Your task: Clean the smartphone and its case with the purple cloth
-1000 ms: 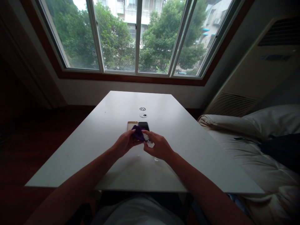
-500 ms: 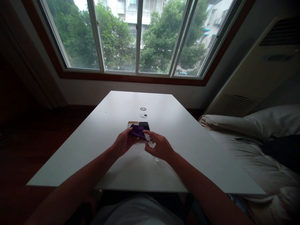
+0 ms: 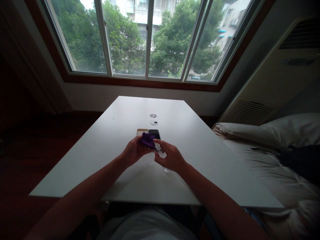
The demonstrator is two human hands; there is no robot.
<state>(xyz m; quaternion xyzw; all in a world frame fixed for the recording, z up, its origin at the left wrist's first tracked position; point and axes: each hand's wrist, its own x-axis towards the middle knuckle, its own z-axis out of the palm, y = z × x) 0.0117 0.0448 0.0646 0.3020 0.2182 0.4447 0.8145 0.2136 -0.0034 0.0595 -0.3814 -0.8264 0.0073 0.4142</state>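
Observation:
A crumpled purple cloth [image 3: 148, 140] lies across the fingers of my left hand [image 3: 134, 150], the thumb pressing on its near edge. My right hand [image 3: 172, 156] is closed around a small clear bottle [image 3: 162, 153] with a whitish top, held beside the cloth. The fingers partly hide the bottle. Just beyond the hands, a dark-screened phone [image 3: 154, 133] lies on the white table [image 3: 105, 153]. Left of it is a gold-edged case or back cover [image 3: 142, 131], partly hidden by the cloth.
Two small round pieces, an upper disc [image 3: 153, 115] and a lower disc [image 3: 153, 122], lie farther back. A small transparent item [image 3: 166, 170] sits near my right wrist. A cushioned seat or bed [image 3: 245, 143] is at the right; a window [image 3: 147, 40] stands behind the table.
The bottle in my right hand has tilted slightly and shows more clearly. The cloth has shifted a little in my left hand. Otherwise both hands stay in nearly the same place.

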